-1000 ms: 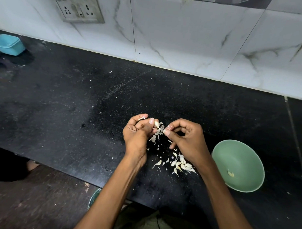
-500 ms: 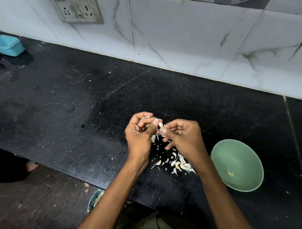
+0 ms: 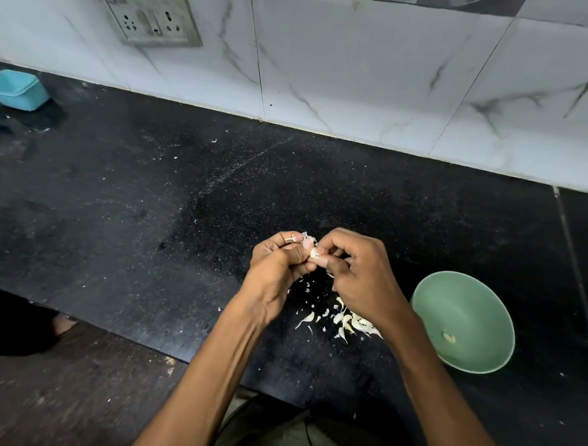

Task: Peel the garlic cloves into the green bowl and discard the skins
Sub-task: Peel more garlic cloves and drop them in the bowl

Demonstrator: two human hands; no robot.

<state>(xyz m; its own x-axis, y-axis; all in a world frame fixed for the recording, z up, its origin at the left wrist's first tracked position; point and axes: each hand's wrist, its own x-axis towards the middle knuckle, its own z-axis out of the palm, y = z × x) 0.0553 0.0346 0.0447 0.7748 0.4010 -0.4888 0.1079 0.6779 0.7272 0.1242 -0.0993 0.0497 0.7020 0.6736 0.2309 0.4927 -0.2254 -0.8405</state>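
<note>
While both hands meet over the black speckled stone counter (image 3: 153, 201), they share one garlic clove (image 3: 314, 253): small, pale, glossy, pinched where the fingertips touch. Left hand (image 3: 278, 259) has fingers curled in, thumb pressed along the clove, and a papery skin shred (image 3: 290, 239) sticking out near its fingertip. Right hand (image 3: 357, 268) is curled too, thumb and forefinger nipping the clove's other side. Hands touching, no gap between them.

Below and between the wrists: loose skins (image 3: 346, 321), thin curved off-white flakes scattered on the counter, densest just under the right wrist. Right of the right forearm, near but apart: green bowl (image 3: 463, 308), smooth, matte, round, with one peeled clove (image 3: 449, 337) low inside.

Counter front edge runs just under the forearms; floor below it, left of the left arm. Wide bare counter left of and beyond the hands. Far left: teal plastic tub (image 3: 19, 89), rounded-square. Beyond: glossy white marble-veined wall tiles (image 3: 357, 75) and a grimy socket plate (image 3: 153, 16).
</note>
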